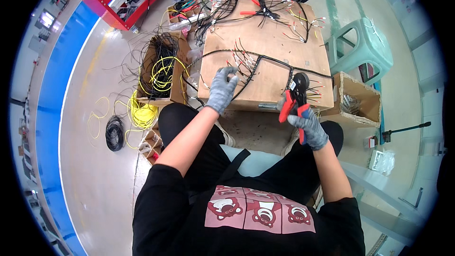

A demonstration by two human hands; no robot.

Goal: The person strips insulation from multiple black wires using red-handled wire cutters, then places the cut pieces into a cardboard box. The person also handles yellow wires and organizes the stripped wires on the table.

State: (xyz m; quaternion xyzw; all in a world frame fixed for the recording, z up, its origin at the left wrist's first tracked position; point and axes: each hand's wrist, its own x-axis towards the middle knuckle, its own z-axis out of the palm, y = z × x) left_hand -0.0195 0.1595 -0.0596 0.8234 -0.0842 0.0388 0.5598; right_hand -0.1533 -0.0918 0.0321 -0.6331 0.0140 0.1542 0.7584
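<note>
Wires [163, 59] in box [177, 88] left of hands [221, 91]

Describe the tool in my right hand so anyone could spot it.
Find the brown work surface, then its near right corner. There, the gloved right hand grips a red-handled tool with a black head. Unlike the red-handled pliers on the far half, it is held.

Open passage across the middle of the wooden board [279, 33], black wire harness [259, 57] blocking the near part, wire-filled carton [178, 87] crowding its left, green stool [379, 50] beside its right
</note>
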